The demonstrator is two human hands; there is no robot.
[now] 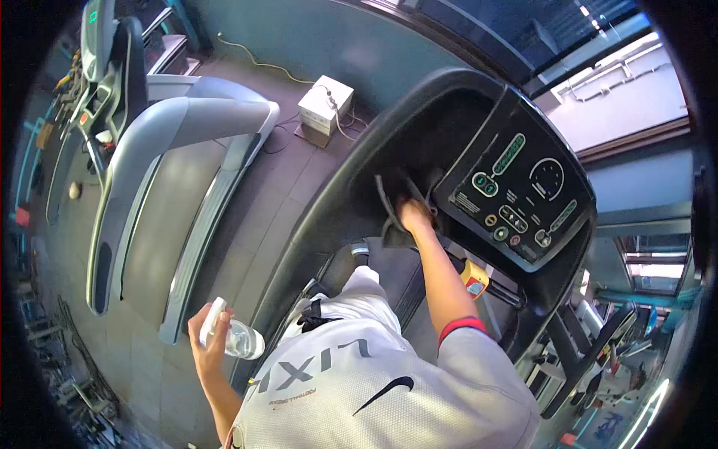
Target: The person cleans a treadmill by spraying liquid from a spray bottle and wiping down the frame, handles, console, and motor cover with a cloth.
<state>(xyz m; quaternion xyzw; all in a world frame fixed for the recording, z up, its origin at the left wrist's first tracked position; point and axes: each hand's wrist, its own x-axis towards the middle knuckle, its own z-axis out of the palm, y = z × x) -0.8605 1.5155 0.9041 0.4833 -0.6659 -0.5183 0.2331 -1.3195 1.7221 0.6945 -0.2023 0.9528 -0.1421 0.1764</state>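
Observation:
My left hand (205, 338) is closed round the neck of a clear spray bottle (244, 340) with a white trigger head, held out to the left of my body. My right hand (414, 215) reaches forward to the black treadmill console (516, 202). Its fingers are closed on a dark cloth (395, 224), which lies against the recess left of the button panel. The cloth's far part blends into the black plastic, and my fingertips are partly hidden. A yellow piece (474, 279) with a label sits on the treadmill just right of my forearm.
To the left stands a second, silver-grey treadmill (187, 123). A white box (326, 101) with a plug and cables is on the floor by the wall (359, 37). At the right are a window (621, 90) and further gym machines (613, 359).

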